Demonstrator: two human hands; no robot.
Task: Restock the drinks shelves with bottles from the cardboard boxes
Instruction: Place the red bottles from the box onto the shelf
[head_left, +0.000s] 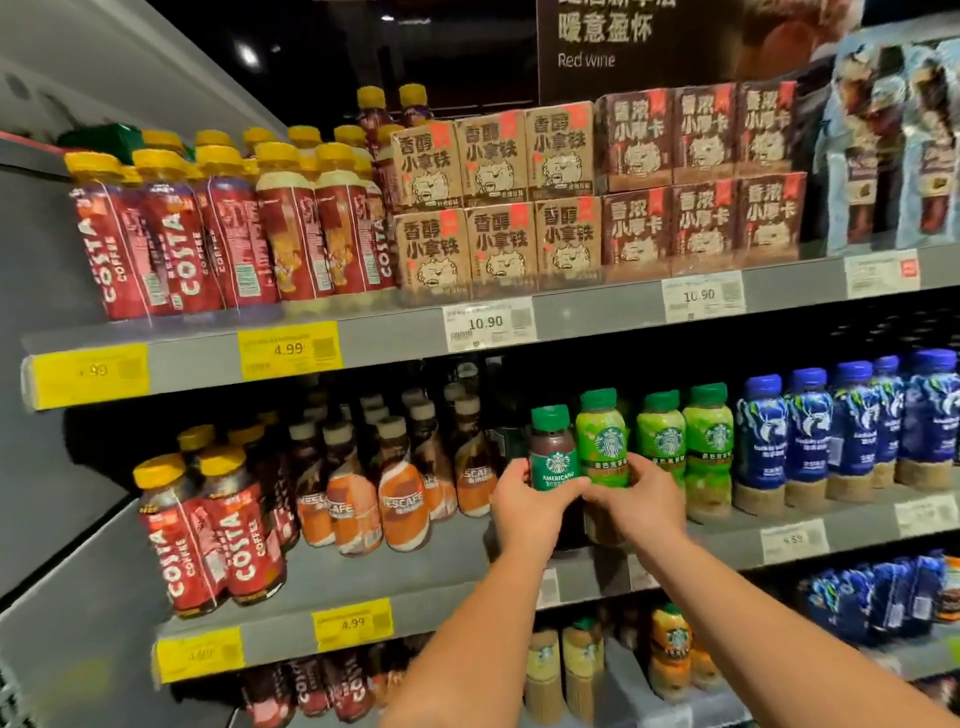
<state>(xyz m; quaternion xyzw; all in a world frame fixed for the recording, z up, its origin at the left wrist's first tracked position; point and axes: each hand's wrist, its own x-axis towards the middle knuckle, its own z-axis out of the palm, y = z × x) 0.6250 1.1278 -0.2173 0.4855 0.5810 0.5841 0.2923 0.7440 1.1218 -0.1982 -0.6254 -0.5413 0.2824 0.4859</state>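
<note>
Both my arms reach up to the middle shelf (452, 566). My left hand (524, 506) grips a dark Starbucks Americano bottle (554, 449) with a green cap, standing upright at the shelf's front. My right hand (641, 499) grips the light-green Starbucks bottle (602, 439) right beside it. The two bottles touch side by side. Two more light-green Starbucks bottles (685, 447) stand just to the right. No cardboard box is in view.
Nescafe bottles (384, 488) and red Costa bottles (218, 530) fill the shelf's left part, blue bottles (841, 426) the right. The top shelf carries Costa bottles (208, 228) and latte cartons (493, 202). A lower shelf holds more Starbucks bottles (670, 649).
</note>
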